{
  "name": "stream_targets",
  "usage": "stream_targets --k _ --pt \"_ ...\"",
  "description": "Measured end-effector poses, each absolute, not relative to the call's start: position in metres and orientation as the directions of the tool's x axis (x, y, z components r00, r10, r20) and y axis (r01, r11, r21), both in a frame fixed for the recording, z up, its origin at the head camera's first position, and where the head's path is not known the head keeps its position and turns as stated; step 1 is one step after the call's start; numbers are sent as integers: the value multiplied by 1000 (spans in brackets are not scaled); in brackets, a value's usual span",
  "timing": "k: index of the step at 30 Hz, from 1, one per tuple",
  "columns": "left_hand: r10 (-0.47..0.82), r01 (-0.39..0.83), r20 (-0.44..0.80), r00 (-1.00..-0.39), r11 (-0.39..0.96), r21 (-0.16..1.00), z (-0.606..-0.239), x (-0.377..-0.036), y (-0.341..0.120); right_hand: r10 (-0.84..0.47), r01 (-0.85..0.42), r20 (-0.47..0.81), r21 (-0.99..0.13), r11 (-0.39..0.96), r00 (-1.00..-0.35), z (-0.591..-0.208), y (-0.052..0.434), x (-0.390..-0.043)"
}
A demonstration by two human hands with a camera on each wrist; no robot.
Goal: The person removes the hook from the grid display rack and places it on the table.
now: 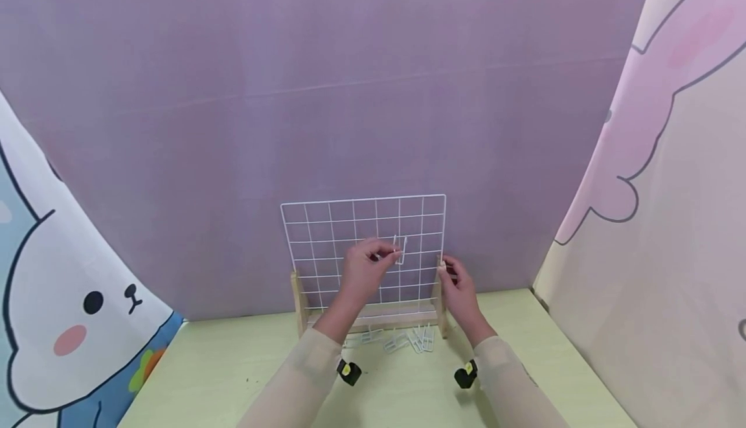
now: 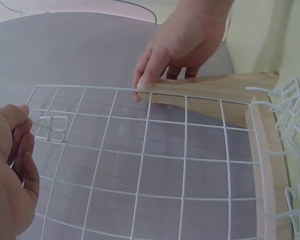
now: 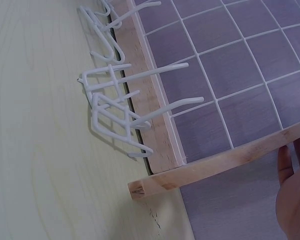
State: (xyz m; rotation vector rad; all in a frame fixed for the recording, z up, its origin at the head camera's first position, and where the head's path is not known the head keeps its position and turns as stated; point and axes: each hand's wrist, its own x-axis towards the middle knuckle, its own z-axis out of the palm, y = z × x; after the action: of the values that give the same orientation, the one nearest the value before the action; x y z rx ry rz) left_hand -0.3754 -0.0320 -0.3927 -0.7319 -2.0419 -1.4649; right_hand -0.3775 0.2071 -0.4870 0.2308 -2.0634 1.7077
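My left hand [image 1: 362,271] pinches a white wire hook [image 2: 51,129] by its prong, between thumb and fingertips. The hook's frame lies against the white wire grid [image 1: 364,199], right of its middle in the head view. The grid stands upright in a wooden stand [image 1: 300,302]. My right hand [image 1: 460,289] grips the stand's right side post [image 2: 205,87] near its top, thumb on the front. In the right wrist view only part of the right hand [image 3: 297,200] shows, at the post's edge.
Several loose white hooks [image 3: 162,110] lie on the pale table [image 1: 233,376] along the stand's front foot, prongs up. A purple backdrop [image 1: 373,91] hangs close behind the grid. Printed cloths flank both sides.
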Motion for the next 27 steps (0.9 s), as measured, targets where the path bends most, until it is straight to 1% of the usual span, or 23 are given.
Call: stream_targets --k 3,7,12,18,27 --pt "146 687 676 -722 266 676 -396 -375 -35 147 -393 430 -891 226 -891 -488 208 -380" --pt "164 682 664 -729 261 684 -401 -372 -41 155 -384 421 -897 221 -894 -502 210 -394" --pt "182 646 623 -761 296 703 -405 -369 -47 181 -388 429 -894 225 -885 -519 213 -407" --pt "222 597 555 -802 332 730 -413 -365 -57 181 -404 447 -885 232 -876 -523 214 -409" --pt "268 583 518 -813 360 729 -423 -361 -70 182 -409 454 -881 237 -872 -521 214 -410"
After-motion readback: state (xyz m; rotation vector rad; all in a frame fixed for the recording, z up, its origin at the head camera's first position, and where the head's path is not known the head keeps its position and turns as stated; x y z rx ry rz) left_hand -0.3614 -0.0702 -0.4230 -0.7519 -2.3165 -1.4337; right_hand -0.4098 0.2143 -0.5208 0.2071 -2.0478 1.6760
